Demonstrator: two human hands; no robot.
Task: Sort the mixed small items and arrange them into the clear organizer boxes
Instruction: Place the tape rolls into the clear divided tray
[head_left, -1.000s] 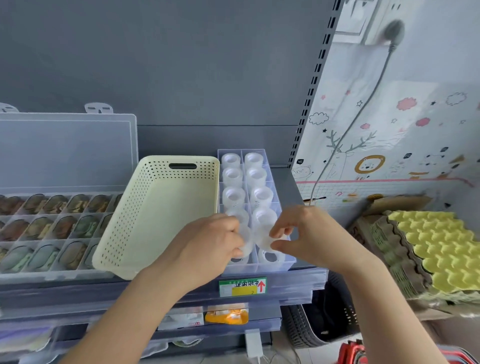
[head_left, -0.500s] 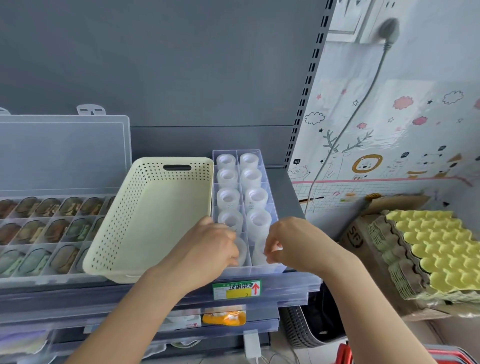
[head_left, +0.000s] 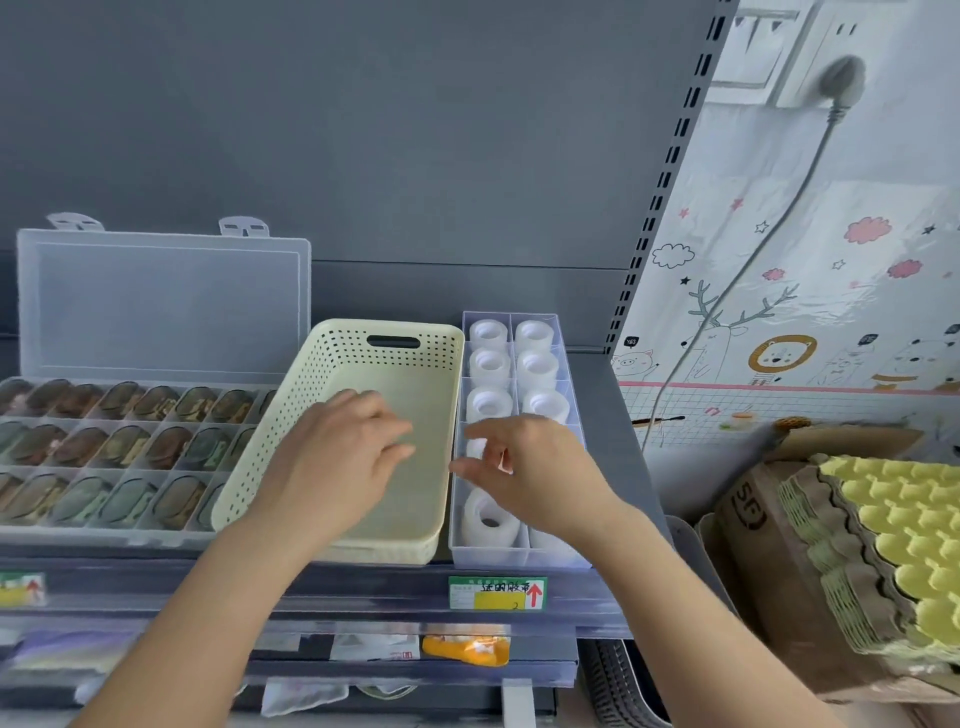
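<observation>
- The left hand (head_left: 337, 462) is hovering palm down over the inside of the cream basket (head_left: 332, 364); its fingers (head_left: 384, 415) are lying loose and slightly spread, holding nothing.
- The right hand (head_left: 535, 483) is hanging over the narrow clear organizer (head_left: 519, 558), above its fourth row counting from the far end. Its fingers (head_left: 488, 428) are bending loosely with the thumb apart from them, and nothing is showing pinched between them.
- The organizer is standing on the shelf (head_left: 605, 410), just right of the basket and touching or nearly touching it. It is running near to far in two columns of small compartments.
- White rolls (head_left: 490, 402) are sitting upright, one to a compartment, in the three far rows of both columns.
- Bits of white are showing under the right hand, too hidden to tell apart.
- In the nearest left compartment a roll (head_left: 491, 519) is lying tilted, its hole facing up and toward the viewer.
- The basket is showing nothing inside and is resting at a slant, its left side overlapping the edge of a big clear case (head_left: 104, 535).
- That case is standing with its lid (head_left: 161, 306) propped upright at the far side, and its compartments are holding brown and green oval items, blurred.
- A green label (head_left: 496, 592) with a red arrow is sticking to the shelf's front edge below the organizer.
- Stacked egg trays (head_left: 893, 530) are sitting at the right, well apart from the hands.
</observation>
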